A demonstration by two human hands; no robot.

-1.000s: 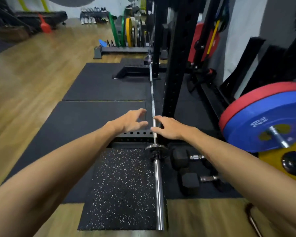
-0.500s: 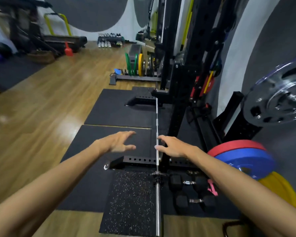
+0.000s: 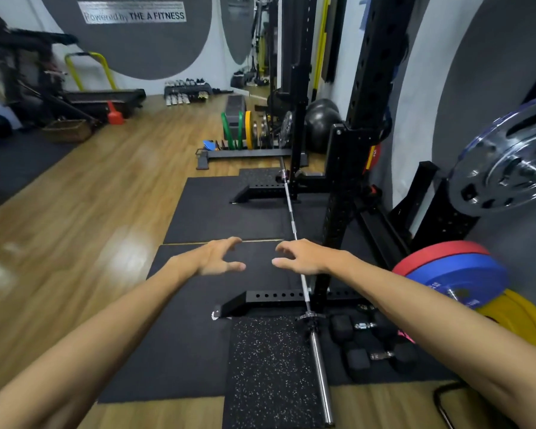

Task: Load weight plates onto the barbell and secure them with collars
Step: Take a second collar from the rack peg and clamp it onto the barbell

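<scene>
Barbell (image 3: 304,286): lying bare on the floor beside the rack upright (image 3: 347,193), near sleeve (image 3: 321,376) over the speckled mat (image 3: 270,370), no plates and no collar on it.
Left hand (image 3: 217,258): held out above the black floor mat (image 3: 192,329), fingers spread and curled, grasping nothing.
Right hand (image 3: 304,258): likewise released, fingers half curled, hovering just left of the bar shaft; contact with the bar not evident.
Plates close by: red plate (image 3: 437,252) and blue plate (image 3: 458,274) stacked on a peg to the right, yellow plate (image 3: 514,317) below them, a steel plate (image 3: 502,168) higher up on another peg.
Plates far off: green and yellow discs in the floor rack (image 3: 248,150) near the bar's far end.
Collars: none identifiable.
Clutter: dumbbells (image 3: 372,342) on the mat just right of the near sleeve.
Step in hand, as judged: the very start, before any plate is lifted; both hands free and poised.
Next move, as judged: turn right to the storage peg, take a plate with both hands by the rim, carry it low, line its hole with the near sleeve end and slide it to the inner shoulder.
Caution: dumbbells crowd the side where a plate would stand.
</scene>
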